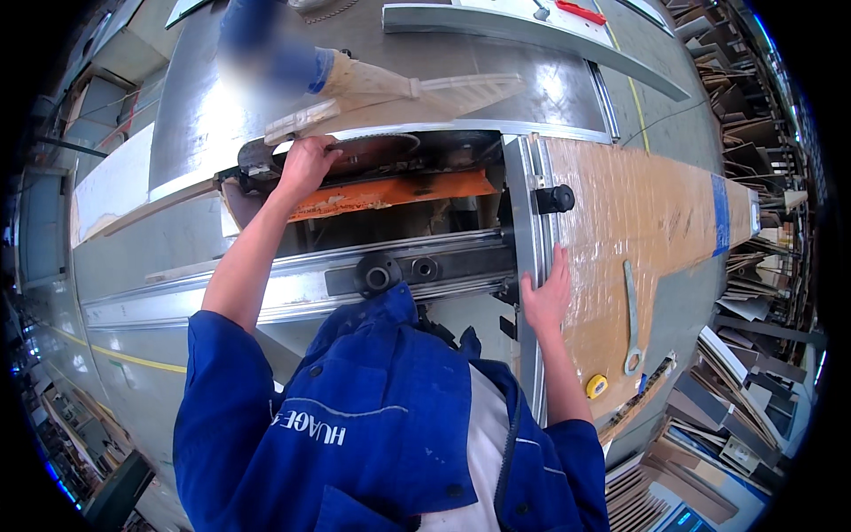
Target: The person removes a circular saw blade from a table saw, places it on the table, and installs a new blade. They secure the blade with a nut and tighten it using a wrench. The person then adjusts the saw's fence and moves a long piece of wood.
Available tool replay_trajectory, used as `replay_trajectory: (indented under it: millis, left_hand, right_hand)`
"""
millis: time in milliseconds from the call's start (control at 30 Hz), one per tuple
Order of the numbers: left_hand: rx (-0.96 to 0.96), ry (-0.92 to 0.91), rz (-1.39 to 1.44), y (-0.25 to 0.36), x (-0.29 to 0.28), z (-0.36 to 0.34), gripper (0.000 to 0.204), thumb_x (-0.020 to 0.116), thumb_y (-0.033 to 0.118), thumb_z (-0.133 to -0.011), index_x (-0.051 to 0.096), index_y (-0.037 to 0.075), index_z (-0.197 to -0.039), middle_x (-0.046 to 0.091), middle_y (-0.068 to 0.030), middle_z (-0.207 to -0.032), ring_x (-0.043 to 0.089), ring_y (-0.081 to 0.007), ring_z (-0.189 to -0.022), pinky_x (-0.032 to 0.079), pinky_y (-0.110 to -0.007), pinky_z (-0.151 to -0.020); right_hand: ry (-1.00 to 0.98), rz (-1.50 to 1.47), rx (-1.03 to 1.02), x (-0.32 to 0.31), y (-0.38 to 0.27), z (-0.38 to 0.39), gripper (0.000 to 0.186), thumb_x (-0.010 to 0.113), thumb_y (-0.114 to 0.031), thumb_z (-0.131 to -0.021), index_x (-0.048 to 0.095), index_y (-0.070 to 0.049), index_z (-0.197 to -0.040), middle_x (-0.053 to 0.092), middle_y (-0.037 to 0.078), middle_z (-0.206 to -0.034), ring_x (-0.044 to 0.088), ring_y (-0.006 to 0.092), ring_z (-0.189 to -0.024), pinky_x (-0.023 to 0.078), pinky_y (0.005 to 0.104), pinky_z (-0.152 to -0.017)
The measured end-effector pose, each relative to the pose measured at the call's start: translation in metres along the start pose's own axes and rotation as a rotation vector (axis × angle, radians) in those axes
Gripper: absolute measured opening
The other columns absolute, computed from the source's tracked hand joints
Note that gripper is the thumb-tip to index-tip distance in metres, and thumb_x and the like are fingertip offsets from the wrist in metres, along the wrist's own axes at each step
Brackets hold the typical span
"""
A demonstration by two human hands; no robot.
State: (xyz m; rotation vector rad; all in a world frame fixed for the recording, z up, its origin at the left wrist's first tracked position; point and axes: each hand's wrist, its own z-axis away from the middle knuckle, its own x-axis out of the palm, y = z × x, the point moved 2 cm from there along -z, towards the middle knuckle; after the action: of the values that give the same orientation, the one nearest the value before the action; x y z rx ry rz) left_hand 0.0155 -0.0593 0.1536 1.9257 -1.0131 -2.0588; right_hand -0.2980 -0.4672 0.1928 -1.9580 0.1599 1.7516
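Note:
My left hand (pixel 307 167) reaches to the left end of a round saw blade (pixel 377 149) set in the slot of a saw table. Its fingers are curled at the slot edge, and what they grip is hidden. Flat against the metal rail (pixel 534 239) and the edge of a cardboard-covered table (pixel 612 195) lies my right hand (pixel 547 294), fingers spread and holding nothing. A black knob (pixel 556 199) stands just beyond it. On the cardboard to its right are a long ring wrench (pixel 631 310) and a yellow tape measure (pixel 596 386).
An orange panel (pixel 399 195) lines the opening below the blade. Nearer me, a round black flange (pixel 378 274) and a nut (pixel 425 268) lie on the sliding rail. A tan, taped arm (pixel 372 84) overhangs the blade. Stacked boards (pixel 762 151) stand at right.

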Motion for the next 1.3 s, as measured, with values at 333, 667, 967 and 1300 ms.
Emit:
replay_trajectory:
  millis: [333,667,967,1300]
  left_hand:
    - [0.071,0.136,0.08,-0.008,0.002,0.002,0.022,0.076,0.016,-0.089,0.074,0.001,-0.104,0.073,-0.0221,-0.087,0.071,-0.0392,-0.082,0.054,-0.044,-0.075]
    - [0.029,0.085,-0.065,-0.021,0.005,0.001,0.025,0.074,0.025,-0.09,0.076,0.009,-0.109,0.073,-0.0167,-0.088,0.07,-0.0377,-0.083,0.056,-0.046,-0.077]
    - [0.127,0.148,-0.127,-0.015,-0.001,0.003,0.029,0.07,0.028,-0.092,0.072,0.011,-0.116,0.073,-0.0137,-0.111,0.067,-0.0355,-0.105,0.049,-0.049,-0.097]
    - [0.124,0.218,-0.154,-0.03,0.013,0.003,0.04,0.075,0.029,-0.088,0.068,0.008,-0.122,0.07,-0.015,-0.117,0.063,-0.0378,-0.113,0.048,-0.05,-0.1]
  right_hand:
    - [0.073,0.015,-0.064,0.001,0.0,0.002,0.083,0.073,-0.022,-0.083,0.038,-0.004,-0.156,0.042,0.027,-0.155,0.043,0.0445,-0.141,0.036,0.0515,-0.116]
    - [-0.102,-0.301,-0.536,0.046,-0.177,-0.104,0.058,0.075,-0.012,-0.085,0.056,-0.001,-0.139,0.055,0.024,-0.144,0.047,0.0426,-0.141,0.04,0.0474,-0.116]
    - [-0.598,-0.376,-0.326,0.145,-0.246,-0.208,0.056,0.082,-0.04,-0.083,0.071,0.0,-0.12,0.068,0.025,-0.124,0.059,0.0413,-0.122,0.044,0.0461,-0.105]
    - [-0.406,-0.431,-0.573,0.17,-0.256,-0.221,0.055,0.073,-0.043,-0.093,0.067,-0.001,-0.128,0.067,0.02,-0.132,0.057,0.0408,-0.126,0.041,0.0439,-0.11]
